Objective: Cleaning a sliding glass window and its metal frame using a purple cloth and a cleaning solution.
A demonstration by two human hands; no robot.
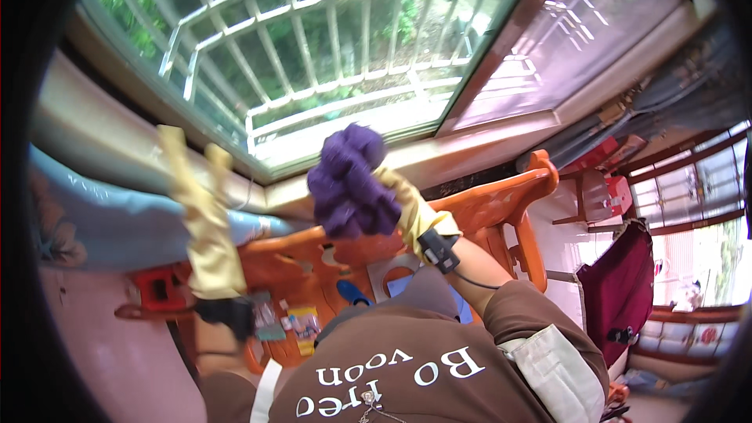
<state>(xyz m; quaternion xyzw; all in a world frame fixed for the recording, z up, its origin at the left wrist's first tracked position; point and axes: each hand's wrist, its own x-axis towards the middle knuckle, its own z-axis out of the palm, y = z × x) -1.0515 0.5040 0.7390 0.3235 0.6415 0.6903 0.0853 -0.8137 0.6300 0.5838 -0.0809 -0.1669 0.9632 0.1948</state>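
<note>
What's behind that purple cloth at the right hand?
Around the purple cloth, the window shows above, a pale ledge on both sides and the orange bench below. Whatever lies directly behind is covered, as are the fingers of the right hand.

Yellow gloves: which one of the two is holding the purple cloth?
The right glove: the purple cloth is bunched up at its finger end, while the left glove holds no cloth.

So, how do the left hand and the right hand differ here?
The left hand holds nothing visible, while the right hand grips a bunched purple cloth. The left hand's fingers show spread apart; the right hand's are mostly hidden by the cloth. Both wear yellow gloves.
</note>
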